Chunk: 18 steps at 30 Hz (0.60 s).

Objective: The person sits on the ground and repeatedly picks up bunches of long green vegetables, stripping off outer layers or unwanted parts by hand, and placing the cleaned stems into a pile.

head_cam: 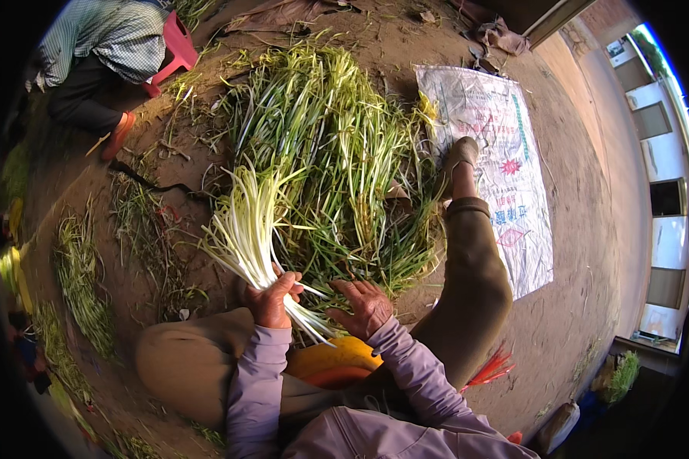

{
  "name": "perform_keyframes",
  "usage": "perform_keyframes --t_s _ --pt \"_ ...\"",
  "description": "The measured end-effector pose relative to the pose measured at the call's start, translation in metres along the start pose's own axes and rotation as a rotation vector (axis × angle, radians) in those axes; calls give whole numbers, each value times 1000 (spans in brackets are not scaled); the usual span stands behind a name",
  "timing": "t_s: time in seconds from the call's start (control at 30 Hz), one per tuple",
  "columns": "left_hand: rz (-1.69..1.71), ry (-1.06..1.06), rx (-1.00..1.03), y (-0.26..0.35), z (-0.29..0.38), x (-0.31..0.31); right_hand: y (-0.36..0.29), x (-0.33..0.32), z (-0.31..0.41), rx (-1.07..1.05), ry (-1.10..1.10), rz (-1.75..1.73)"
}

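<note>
My left hand point(271, 299) is closed around a bundle of long pale chives point(252, 229), white at the stems and yellow-green at the leaf tips. The leaves fan out up and to the left, and the white stem ends stick out below the fist towards the right. My right hand point(363, 308) is beside those stem ends, fingers spread, with nothing seen in it; its palm is hidden. Its fingertips are at the near edge of a large heap of green and yellow chives point(327, 143) on the dirt floor.
A white woven sack point(505, 166) with printing lies right, under my foot. A yellow object point(339, 356) is between my legs. Red strips point(492, 367) lie at right. Another person point(100, 57) is by a red stool point(178, 46). Smaller chive piles point(83, 275) lie left.
</note>
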State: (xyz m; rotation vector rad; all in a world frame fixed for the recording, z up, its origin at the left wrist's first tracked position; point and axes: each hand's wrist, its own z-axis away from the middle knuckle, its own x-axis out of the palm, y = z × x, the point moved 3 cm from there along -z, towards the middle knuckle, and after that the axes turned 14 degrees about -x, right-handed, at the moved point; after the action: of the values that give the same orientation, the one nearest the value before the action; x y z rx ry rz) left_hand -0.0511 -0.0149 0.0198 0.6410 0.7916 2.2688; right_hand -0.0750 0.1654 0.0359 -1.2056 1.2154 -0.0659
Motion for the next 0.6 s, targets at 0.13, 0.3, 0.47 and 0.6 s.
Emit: perform_keyframes --t_s 0.13,0.3,0.47,0.6 --pt "34 8 -6 0 -1 -2 6 20 6 -55 140 -28" --pt "44 11 5 0 1 -3 3 19 7 -102 176 76" --pt "49 13 25 0 8 5 2 17 9 35 104 155" --pt "22 20 14 -2 9 3 7 16 19 104 8 154"
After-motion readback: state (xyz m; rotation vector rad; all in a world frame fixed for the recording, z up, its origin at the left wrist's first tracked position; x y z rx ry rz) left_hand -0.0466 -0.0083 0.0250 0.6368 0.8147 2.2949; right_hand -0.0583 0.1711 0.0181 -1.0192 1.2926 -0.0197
